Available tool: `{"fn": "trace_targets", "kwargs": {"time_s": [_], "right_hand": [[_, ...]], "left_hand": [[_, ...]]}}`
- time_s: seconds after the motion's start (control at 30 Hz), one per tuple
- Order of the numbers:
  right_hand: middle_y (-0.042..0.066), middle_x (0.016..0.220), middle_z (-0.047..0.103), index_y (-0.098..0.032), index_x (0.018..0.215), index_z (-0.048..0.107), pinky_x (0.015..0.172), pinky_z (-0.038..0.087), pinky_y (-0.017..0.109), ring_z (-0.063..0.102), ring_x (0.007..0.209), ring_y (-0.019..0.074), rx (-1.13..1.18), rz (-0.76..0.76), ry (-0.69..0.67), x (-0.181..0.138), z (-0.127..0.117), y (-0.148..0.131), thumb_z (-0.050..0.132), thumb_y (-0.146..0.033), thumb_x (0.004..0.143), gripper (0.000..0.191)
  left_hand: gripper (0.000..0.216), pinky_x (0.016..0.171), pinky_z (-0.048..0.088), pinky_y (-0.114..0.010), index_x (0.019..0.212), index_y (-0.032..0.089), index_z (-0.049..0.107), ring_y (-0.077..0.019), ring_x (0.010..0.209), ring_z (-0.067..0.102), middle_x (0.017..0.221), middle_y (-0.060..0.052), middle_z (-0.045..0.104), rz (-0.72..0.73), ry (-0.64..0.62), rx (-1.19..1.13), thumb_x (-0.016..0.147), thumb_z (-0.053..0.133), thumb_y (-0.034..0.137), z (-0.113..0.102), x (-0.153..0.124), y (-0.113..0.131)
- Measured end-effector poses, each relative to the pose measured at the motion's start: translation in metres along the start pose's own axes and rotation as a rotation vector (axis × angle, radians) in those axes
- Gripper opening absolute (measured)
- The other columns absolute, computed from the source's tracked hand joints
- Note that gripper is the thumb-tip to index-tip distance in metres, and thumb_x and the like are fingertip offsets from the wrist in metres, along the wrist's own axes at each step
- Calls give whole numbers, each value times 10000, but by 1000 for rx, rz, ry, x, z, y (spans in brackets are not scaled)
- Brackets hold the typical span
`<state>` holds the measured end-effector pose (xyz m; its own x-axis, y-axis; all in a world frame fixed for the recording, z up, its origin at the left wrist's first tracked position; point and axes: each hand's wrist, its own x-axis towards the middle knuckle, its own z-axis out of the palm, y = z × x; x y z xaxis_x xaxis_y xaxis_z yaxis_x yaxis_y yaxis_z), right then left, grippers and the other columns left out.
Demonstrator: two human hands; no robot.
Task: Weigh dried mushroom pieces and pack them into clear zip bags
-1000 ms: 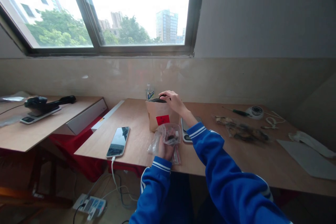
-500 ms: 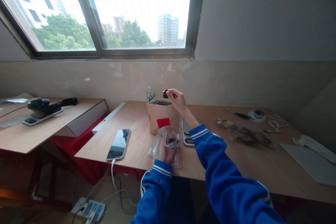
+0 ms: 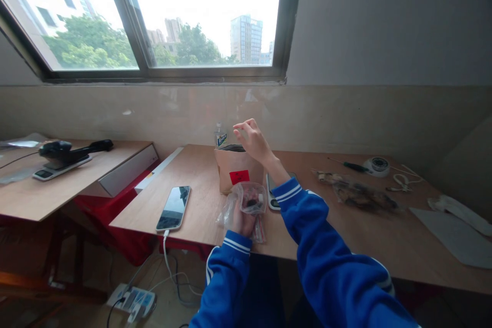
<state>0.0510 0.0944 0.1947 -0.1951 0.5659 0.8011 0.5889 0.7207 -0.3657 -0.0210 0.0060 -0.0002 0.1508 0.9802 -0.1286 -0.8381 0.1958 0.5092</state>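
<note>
Item 1: left hand, at the near edge of the wooden table, fingers clamped round a clear plastic bag with dark pieces inside, the bag standing just at 6 o'clock of a brown paper bag with a red label. Item 2: right hand, raised above the paper bag's open mouth, fingers curled toward the thumb, though whether they pinch anything cannot be told. Around the paper bag: 1 phone at 8 o'clock, 1 small bottle at 11 o'clock, 1 scale just beside at 3 o'clock, 1 screwdriver well apart at 2 o'clock
</note>
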Motion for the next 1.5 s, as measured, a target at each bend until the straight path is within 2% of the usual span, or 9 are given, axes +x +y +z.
{"fn": "trace_targets", "kwargs": {"time_s": [0.1, 0.3, 0.47, 0.67, 0.8, 0.93, 1.13, 1.33, 1.5], "right_hand": [[62, 974, 498, -171, 1024, 605, 937, 376, 296, 501, 992, 163, 15, -27, 34, 5, 5, -1, 369, -314, 954, 284], [66, 1003, 558, -200, 886, 655, 928, 327, 358, 463, 975, 196, -152, -16, -326, -15, 11, -1, 417, -313, 942, 270], [52, 1002, 518, -221, 952, 659, 935, 302, 350, 436, 989, 201, -128, 21, -302, -13, 9, -9, 471, -210, 887, 200], [94, 1131, 426, -195, 1148, 575, 925, 318, 368, 415, 992, 219, -123, 90, -120, -6, 6, -15, 364, -12, 770, 470], [125, 1156, 479, -146, 1310, 448, 939, 347, 366, 453, 1029, 209, -73, 53, -217, -10, 12, -1, 295, 17, 778, 577], [97, 1171, 582, -176, 1343, 414, 951, 386, 350, 515, 1074, 192, 78, 9, -405, -10, 13, 2, 322, -120, 894, 462], [79, 1133, 623, -171, 1120, 580, 958, 404, 367, 538, 1085, 185, 180, 26, -218, -15, -27, -31, 416, -199, 894, 281], [19, 833, 696, -172, 894, 675, 646, 494, 230, 631, 725, 129, 298, 256, -741, -81, -62, -36, 400, -79, 822, 299], [57, 1006, 703, -172, 917, 700, 803, 488, 276, 638, 896, 181, 72, 235, -828, -131, -32, -23, 447, -4, 760, 342]], "left_hand": [[221, 839, 515, -332, 970, 189, 644, -193, 875, 635, 969, -71, 688, -12, -5, -33, 869, 489, 311, 0, 0, 0], [253, 836, 511, -347, 962, 203, 642, -216, 920, 624, 994, -73, 679, -17, 18, 19, 871, 472, 366, -1, 0, 0], [246, 851, 507, -362, 962, 200, 642, -220, 911, 621, 958, -76, 688, 3, -22, 4, 871, 478, 359, -2, 0, 0], [235, 840, 519, -325, 960, 210, 649, -185, 874, 628, 980, -52, 693, 16, -53, 2, 876, 480, 350, -3, 2, -2], [237, 853, 517, -310, 930, 206, 659, -176, 879, 626, 943, -48, 695, 12, -73, 7, 878, 476, 348, -2, 1, -1], [237, 864, 510, -315, 934, 208, 652, -177, 899, 620, 977, -53, 684, -1, -44, 21, 881, 468, 348, 1, 0, 1], [236, 814, 520, -324, 970, 195, 632, -186, 888, 611, 986, -59, 670, -15, -36, 35, 871, 492, 357, 2, -3, 2], [250, 713, 525, -336, 965, 188, 616, -204, 864, 605, 975, -72, 656, -2, -52, 68, 874, 475, 372, 3, -7, 2], [326, 778, 519, -401, 1020, 187, 622, -266, 988, 598, 1069, -107, 658, -37, -72, 123, 883, 405, 388, 6, -10, 2]]}}
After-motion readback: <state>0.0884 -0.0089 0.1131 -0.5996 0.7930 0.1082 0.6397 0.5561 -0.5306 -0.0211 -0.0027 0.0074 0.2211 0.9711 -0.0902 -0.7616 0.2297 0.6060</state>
